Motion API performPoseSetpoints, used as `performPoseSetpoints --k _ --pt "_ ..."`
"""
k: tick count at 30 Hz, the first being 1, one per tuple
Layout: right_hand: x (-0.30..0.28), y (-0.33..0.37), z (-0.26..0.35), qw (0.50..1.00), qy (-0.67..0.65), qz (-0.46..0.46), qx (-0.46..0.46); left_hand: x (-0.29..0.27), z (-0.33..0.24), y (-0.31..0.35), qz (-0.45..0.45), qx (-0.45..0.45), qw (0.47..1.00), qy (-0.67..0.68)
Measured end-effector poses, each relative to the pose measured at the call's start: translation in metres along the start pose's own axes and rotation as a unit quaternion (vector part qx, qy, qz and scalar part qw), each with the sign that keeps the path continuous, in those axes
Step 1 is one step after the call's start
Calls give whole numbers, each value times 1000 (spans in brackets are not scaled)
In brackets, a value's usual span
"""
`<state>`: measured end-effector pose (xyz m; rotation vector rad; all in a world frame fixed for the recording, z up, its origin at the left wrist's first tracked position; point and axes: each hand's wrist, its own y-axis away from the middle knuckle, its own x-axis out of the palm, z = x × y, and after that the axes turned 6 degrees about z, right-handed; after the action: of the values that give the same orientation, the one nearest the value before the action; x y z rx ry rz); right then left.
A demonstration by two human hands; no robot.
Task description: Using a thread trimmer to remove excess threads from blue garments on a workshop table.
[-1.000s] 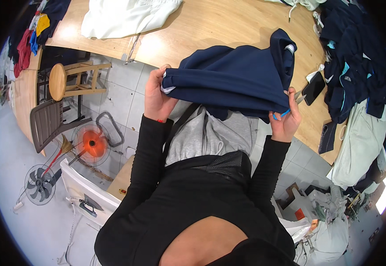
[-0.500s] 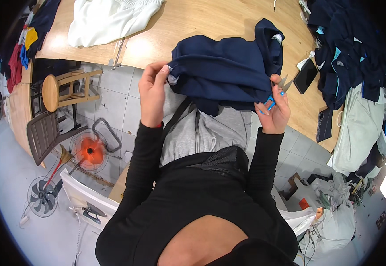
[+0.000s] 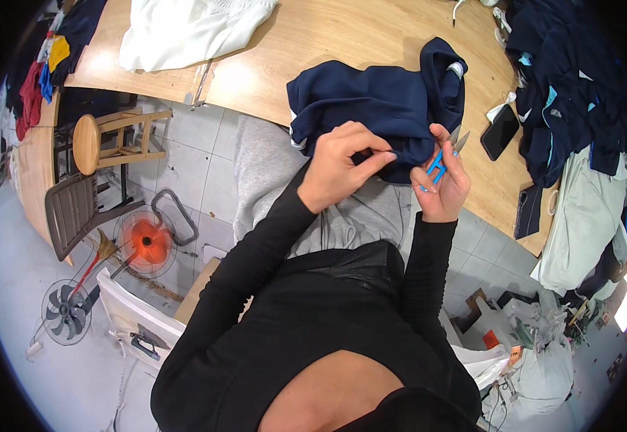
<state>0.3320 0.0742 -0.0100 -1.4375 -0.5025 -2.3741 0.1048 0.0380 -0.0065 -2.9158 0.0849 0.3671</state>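
A navy garment point(image 3: 360, 93) lies bunched at the table's near edge, partly hanging over my lap. My left hand point(image 3: 346, 164) is closed, thumb and fingertips pinched at the garment's near fold; exactly what sits between the tips is too small to make out, though cloth is there. My right hand point(image 3: 444, 183) grips small scissors with blue handles point(image 3: 436, 169) at the garment's right side. Their metal blades point up and away from me, slightly apart. Some of the handle is hidden by my fingers.
White cloth point(image 3: 191, 32) lies on the wooden table point(image 3: 313, 36) at the far left. To the right are a black phone point(image 3: 499, 133) and a heap of navy garments point(image 3: 565, 86). A wooden stool point(image 3: 87, 144), a folding chair point(image 3: 72, 212) and fans point(image 3: 148, 241) stand on the left.
My left hand has let go of the garment's left end and moved right, to the near fold beside my right hand. The right hand keeps the scissors in nearly the same place.
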Motion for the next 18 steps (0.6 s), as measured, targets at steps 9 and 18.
performPoseSetpoints --k 9,18 --pt "-10 -2 -4 999 -29 -15 20 -25 -1 12 30 -92 993 70" --pt "-10 0 -2 1000 -4 -1 19 2 -13 10 35 -54 997 51"
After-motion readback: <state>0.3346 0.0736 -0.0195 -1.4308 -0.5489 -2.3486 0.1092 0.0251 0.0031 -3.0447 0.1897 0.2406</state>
